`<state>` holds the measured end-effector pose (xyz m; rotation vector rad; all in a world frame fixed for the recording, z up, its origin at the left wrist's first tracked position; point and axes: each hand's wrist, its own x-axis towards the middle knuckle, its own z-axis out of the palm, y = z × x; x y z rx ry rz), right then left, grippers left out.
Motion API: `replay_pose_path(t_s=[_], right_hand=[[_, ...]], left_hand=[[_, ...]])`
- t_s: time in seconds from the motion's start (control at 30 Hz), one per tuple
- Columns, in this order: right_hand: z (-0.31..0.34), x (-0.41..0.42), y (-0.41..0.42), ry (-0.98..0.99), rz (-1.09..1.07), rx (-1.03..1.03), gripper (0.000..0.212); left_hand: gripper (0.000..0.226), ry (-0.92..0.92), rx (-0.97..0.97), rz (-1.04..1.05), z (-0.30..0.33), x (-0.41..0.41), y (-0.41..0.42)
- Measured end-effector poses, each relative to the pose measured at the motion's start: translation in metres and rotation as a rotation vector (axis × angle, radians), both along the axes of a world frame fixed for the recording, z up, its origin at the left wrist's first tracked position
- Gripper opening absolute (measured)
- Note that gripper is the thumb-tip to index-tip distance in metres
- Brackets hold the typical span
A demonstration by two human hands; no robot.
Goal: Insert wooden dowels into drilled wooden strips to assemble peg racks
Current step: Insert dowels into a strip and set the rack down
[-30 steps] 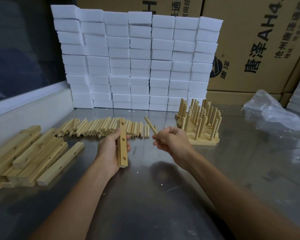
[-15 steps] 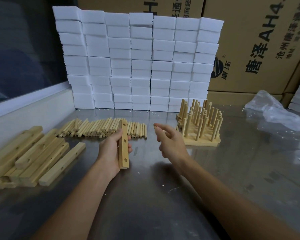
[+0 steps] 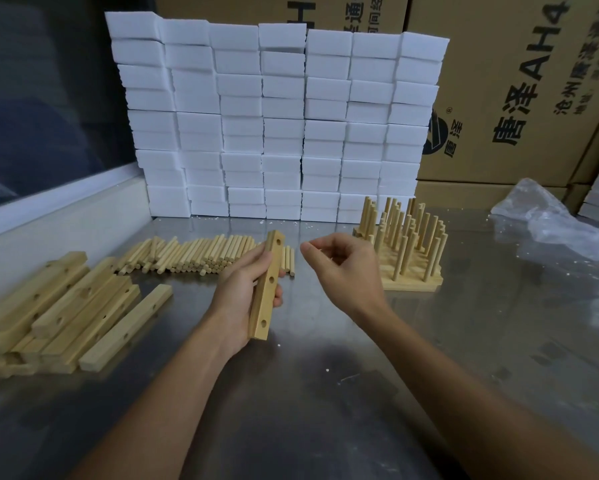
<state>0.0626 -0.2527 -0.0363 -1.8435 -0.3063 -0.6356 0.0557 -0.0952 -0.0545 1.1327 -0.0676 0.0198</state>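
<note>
While gripped in the left hand [image 3: 244, 292], drilled wooden strip [image 3: 267, 287] stands nearly upright above the steel table [image 3: 311, 403], three holes facing right, all unfilled. Fingers [image 3: 253, 259] curled round its far edge, thumb [image 3: 278, 299] pressed on the near face below the middle hole. Right hand [image 3: 346, 271] just beside the strip's upper end, not touching it, holding nothing; fingers loosely bent, forefinger and thumb tips a little apart. Behind both hands, loose dowels [image 3: 194, 256] in a row flat on the table. Far left, pile of drilled strips [image 3: 62, 306], some stacked crosswise. Right of the hand, finished peg racks [image 3: 407, 258] packed side by side, pegs upright. Further back, wall of white foam blocks [image 3: 277, 123], cardboard boxes [image 3: 519, 91] with black print behind. Crumpled clear plastic bag [image 3: 550, 220] at the far right.
</note>
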Motion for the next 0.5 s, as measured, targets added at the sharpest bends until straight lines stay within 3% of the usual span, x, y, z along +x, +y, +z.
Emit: replay_pose_path(t_s=[0.27,0.5], right_hand=[[0.009,-0.004,0.002,-0.201,0.003,-0.272,0.01],[0.013,-0.001,-0.009,-0.315,-0.065,-0.535,0.009]], left_hand=[[0.029,-0.058,0.007,-0.127,0.006,-0.005,-0.006],[0.03,-0.131,0.135,-0.024,0.005,-0.006,-0.007]])
